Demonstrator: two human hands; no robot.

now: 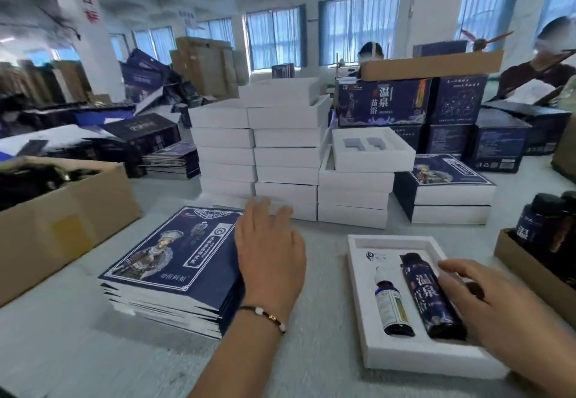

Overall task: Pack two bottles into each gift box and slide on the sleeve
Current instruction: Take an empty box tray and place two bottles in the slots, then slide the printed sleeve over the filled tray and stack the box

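The pale counter (93,354) carries everything, and the largest thing on it is the block of stacked white gift boxes (280,154) at the far middle, several columns high, with one tray on the right column showing two hollow slots. To their right stand finished boxes with blue sleeves (445,185) on them, and behind those dark blue printed cartons (383,104). An open brown cardboard box (62,226) sits at the left edge of the counter. In front of the white stacks, left of centre, lies a pile of flat blue sleeves (168,273) with a printed figure on top. The left hand (269,254) hovers over or rests at the right edge of this pile, palm down, fingers straight and spread, holding nothing; whether it touches the top sleeve cannot be told. A beaded bracelet (265,316) circles its wrist. Near right lies the open white gift box (358,298), its foam tray holding two bottles side by side: a dark blue large bottle (427,298) in the right slot and a small dropper bottle (389,301) in the left slot. The right hand (486,307) rests on the large bottle's right side, fingers loosely bent, pressing rather than gripping. At the far right edge, a cardboard tray (523,260) holds more dark bottles (539,223).
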